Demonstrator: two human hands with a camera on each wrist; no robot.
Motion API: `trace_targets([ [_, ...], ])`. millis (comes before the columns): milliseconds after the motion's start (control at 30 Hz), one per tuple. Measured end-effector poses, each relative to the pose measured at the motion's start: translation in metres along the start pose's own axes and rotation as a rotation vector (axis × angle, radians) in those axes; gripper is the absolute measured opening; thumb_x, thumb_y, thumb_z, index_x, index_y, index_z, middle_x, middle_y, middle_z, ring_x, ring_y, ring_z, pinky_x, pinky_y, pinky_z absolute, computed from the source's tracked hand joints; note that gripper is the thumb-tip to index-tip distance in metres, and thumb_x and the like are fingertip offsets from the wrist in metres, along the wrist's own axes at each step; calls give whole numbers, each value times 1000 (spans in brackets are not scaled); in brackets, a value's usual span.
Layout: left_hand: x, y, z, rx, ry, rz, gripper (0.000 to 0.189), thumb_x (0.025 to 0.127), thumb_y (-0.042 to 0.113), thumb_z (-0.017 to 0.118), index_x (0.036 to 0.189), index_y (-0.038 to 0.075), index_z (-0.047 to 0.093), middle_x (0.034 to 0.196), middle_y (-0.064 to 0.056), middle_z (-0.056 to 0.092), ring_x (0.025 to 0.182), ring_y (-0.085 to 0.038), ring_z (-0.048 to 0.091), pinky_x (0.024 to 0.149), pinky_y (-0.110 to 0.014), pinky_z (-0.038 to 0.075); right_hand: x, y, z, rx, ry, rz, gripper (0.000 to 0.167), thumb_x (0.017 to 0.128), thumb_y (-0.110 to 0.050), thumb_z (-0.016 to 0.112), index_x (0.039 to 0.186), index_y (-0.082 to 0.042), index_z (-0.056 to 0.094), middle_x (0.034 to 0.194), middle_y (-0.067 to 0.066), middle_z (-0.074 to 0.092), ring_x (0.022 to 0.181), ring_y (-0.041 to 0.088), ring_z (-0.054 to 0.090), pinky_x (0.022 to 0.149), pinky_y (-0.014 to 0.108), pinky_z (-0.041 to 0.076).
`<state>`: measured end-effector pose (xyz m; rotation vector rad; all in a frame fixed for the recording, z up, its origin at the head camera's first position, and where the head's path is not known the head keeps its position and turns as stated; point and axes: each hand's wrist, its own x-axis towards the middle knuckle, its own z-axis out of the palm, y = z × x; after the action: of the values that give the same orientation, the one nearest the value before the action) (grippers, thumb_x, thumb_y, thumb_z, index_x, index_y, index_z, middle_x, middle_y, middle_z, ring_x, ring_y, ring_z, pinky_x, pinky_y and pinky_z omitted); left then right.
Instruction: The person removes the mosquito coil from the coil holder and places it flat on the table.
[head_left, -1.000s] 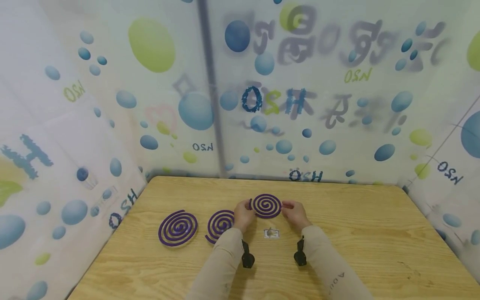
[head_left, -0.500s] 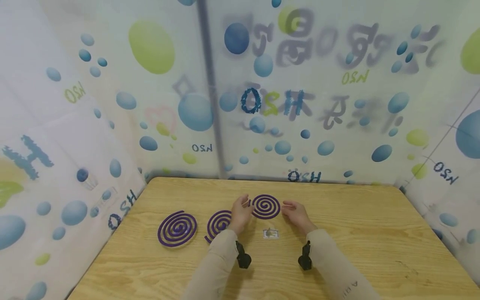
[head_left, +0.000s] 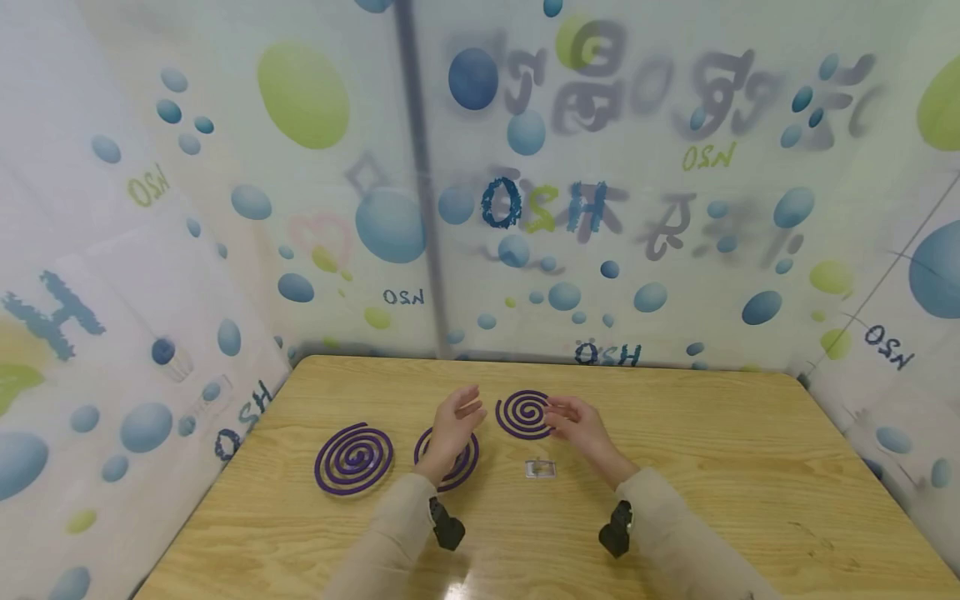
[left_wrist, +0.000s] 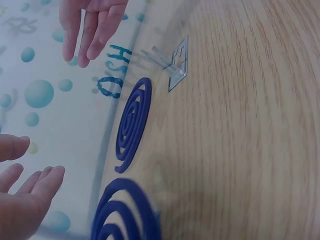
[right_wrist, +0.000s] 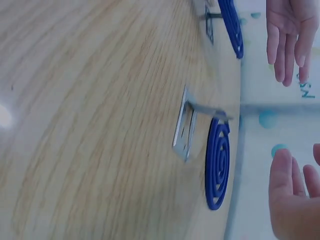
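Observation:
Three dark purple mosquito coils show in the head view. My left hand [head_left: 456, 427] hovers over the middle coil [head_left: 476, 457] with relaxed fingers and hides part of it. My right hand [head_left: 581, 427] is held loosely at the right edge of the far coil [head_left: 525, 414], its fingertips overlapping that coil. Neither hand holds anything. In front of the far coil lies a small metal coil stand [head_left: 540, 468], its prong raised from a flat frame [right_wrist: 185, 127] in the right wrist view. The left coil [head_left: 354, 458] sits apart from both hands.
The wooden table [head_left: 712, 483] reaches back to a pale curtain [head_left: 637, 167] printed with blue and green dots. Another metal stand [right_wrist: 209, 25] shows beside a coil at the top of the right wrist view.
My left hand has left the far coil's left edge and moved left over the middle coil. My right hand has shifted slightly left onto the far coil's edge; that coil moved slightly left.

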<state>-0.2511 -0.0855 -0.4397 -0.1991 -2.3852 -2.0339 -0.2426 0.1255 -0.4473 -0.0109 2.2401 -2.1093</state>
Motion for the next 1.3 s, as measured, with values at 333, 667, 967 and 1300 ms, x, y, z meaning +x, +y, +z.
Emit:
trace_targets([
  [333,-16,3,-35,114,23,143,42,84,-2,55,124,-3,44,124,-22,46,109,-35,48,88,-41,44,-9,-4,21,-66,-170,-134,32,88,0,51,116,13,46,111,30,51,95,35,55,76,39,51],
  [667,-30,-13,-60,125,81,108,41,83,-5,55,122,-5,46,118,-26,50,105,-37,50,89,-42,43,-8,9,62,-50,-240,-115,35,87,-3,52,118,13,44,111,29,51,97,33,55,76,36,51],
  [967,-32,-33,-73,163,163,91,40,80,-8,57,119,-8,46,113,-27,53,105,-38,50,88,-44,43,6,21,79,-125,-185,-119,32,84,1,52,113,14,47,105,27,55,90,31,57,70,33,52],
  [1300,-32,-41,-74,190,164,33,39,79,-7,58,117,-8,49,117,-26,51,109,-38,47,90,-43,42,6,26,88,-185,-267,-20,40,83,-2,59,117,12,46,107,26,55,93,32,56,72,32,52],
])
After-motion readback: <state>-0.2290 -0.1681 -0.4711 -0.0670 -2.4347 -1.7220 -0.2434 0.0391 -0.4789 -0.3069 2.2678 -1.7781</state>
